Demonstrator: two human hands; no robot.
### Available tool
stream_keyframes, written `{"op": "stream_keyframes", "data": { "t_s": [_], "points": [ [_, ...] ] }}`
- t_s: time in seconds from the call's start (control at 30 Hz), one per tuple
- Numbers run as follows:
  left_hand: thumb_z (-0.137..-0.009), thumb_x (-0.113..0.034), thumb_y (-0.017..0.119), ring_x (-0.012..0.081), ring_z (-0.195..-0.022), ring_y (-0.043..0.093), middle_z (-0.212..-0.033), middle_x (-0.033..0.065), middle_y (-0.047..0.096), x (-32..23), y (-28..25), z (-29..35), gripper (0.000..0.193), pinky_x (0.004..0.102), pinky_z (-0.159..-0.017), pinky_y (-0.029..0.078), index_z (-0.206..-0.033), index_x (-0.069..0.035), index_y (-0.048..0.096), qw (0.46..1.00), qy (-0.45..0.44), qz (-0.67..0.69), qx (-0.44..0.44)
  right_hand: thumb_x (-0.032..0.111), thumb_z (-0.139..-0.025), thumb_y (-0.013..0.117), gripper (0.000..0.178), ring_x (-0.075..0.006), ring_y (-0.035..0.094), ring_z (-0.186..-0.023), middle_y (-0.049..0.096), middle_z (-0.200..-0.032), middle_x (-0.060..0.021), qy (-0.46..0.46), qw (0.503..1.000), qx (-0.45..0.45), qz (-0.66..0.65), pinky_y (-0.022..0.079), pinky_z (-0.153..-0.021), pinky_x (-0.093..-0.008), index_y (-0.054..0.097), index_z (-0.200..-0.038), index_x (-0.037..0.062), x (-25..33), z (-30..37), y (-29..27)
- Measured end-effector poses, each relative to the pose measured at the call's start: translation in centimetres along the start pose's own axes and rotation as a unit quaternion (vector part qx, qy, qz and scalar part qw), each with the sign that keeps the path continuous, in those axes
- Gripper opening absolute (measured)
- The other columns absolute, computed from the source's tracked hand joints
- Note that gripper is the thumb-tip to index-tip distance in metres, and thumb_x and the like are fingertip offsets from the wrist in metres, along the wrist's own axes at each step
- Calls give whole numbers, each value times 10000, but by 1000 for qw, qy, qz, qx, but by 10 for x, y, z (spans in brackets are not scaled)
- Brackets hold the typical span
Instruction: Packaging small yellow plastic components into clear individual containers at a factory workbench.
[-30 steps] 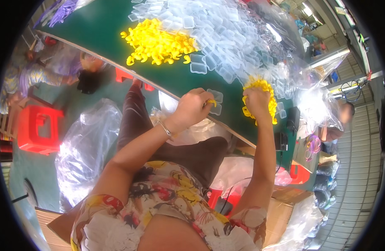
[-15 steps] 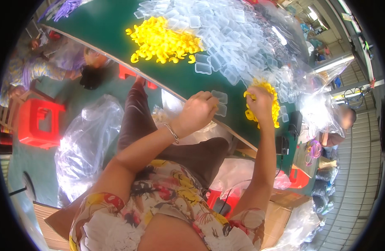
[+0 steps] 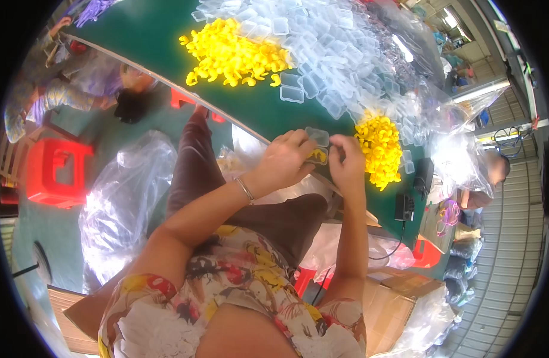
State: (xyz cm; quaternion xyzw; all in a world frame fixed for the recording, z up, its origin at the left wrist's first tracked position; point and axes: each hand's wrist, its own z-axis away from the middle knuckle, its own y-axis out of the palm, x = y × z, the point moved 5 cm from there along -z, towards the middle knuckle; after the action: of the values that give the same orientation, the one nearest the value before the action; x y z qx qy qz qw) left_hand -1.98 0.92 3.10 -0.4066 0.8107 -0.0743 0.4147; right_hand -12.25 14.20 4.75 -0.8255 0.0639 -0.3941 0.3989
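Note:
My left hand (image 3: 284, 160) holds a small clear plastic box (image 3: 318, 156) over the table's near edge, its fingers closed on the box's left side. The hinged lid (image 3: 317, 136) stands open away from me, and several yellow curved pieces lie in the box. Just right of it is my right hand (image 3: 348, 164), fingers curled in and fingertips close against the box; whatever they pinch is hidden. Beyond that hand sits a small heap of yellow curved pieces (image 3: 379, 149) on the green table (image 3: 250, 110).
A bigger yellow heap (image 3: 233, 56) and a wide pile of clear boxes (image 3: 328, 48) cover the table's far part. Black devices (image 3: 404, 207) with a cable sit at the right end. A red stool (image 3: 56, 173) and plastic bag (image 3: 128, 209) stand on the left floor. Other people are nearby.
My right hand has moved left from the small yellow heap to the box. Yellow pieces show more plainly in the box, which my left hand still holds.

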Motion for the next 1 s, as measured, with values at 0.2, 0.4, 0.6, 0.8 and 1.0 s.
{"op": "stream_keyframes", "data": {
  "t_s": [0.2,0.4,0.6,0.8,1.0],
  "points": [
    [-701,-140,802,331,-913,614,-1028,141,582,7,3,4,455,402,-804,514,-1099,-17,619,997,22,-39,65,-28,-809,672,276,-313,623,-746,610,-916,-149,-59,997,44,-10,504,-638,-362,616,-1067,52,-8,-21,17],
    [-748,-186,770,322,-840,645,-963,144,573,11,-6,-2,421,384,-735,540,-1104,-49,592,999,-9,-16,42,-5,-776,731,314,-300,624,-788,609,-968,-143,-117,986,105,-49,513,-681,-357,616,-1067,23,16,-5,3],
    [-868,-238,687,292,-716,634,-869,88,574,21,2,-12,195,385,-620,524,-959,-72,637,991,75,-67,89,22,-786,731,287,-293,582,-731,579,-892,-122,-123,991,42,-31,480,-635,-348,645,-1059,27,3,11,15],
    [-860,-245,698,282,-699,606,-805,92,575,24,-21,-1,194,377,-593,489,-858,-58,647,996,53,-3,77,22,-802,715,263,-288,585,-718,576,-886,-128,-100,991,64,-68,485,-629,-343,644,-1055,28,25,16,27],
    [-884,-125,666,196,-758,584,-863,83,592,62,-37,50,168,319,-680,481,-999,-3,669,934,-83,287,194,54,-789,730,274,-344,623,-820,610,-948,-146,-150,985,70,-52,514,-686,-390,652,-1052,49,48,57,47]
  ]
}}
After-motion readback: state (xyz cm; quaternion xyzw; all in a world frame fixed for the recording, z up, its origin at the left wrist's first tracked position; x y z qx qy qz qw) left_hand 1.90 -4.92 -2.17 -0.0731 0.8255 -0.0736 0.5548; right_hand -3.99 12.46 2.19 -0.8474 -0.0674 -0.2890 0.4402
